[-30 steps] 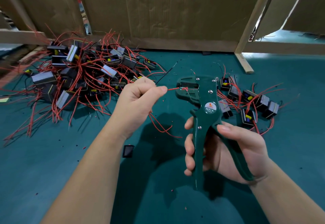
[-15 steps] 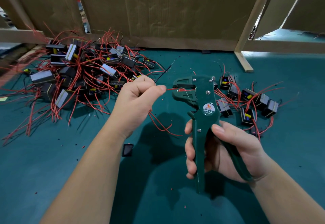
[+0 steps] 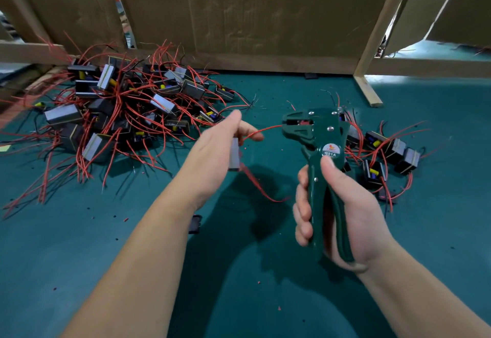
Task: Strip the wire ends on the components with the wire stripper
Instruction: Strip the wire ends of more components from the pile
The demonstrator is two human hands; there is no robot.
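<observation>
Here, the left hand (image 3: 218, 157) holds a small grey block-shaped component (image 3: 235, 157) above the teal worktop (image 3: 79, 244), its fingers curled round the block and the thumb sticking up. A thin red wire (image 3: 265, 130) runs from that component across to the right and ends in the jaws of the dark green metal wire stripper (image 3: 318, 141). The right hand (image 3: 345, 213) grips the stripper upright by its two handles, fingers wrapped round the front one and the thumb tip just below the round label (it reads W01A); the handles lie close together. A second red lead (image 3: 260, 189) droops from the component between the two hands. To the left, well apart from the hands, lies a large tangled heap of grey and black components with red wires (image 3: 127, 114), close to the brown cardboard wall (image 3: 239, 13). A smaller cluster of the same parts (image 3: 382, 152) sits just behind the stripper on the right. Tiny red scraps of insulation (image 3: 259, 282) dot the worktop, and a small black square piece (image 3: 195, 225) lies under the left forearm.
</observation>
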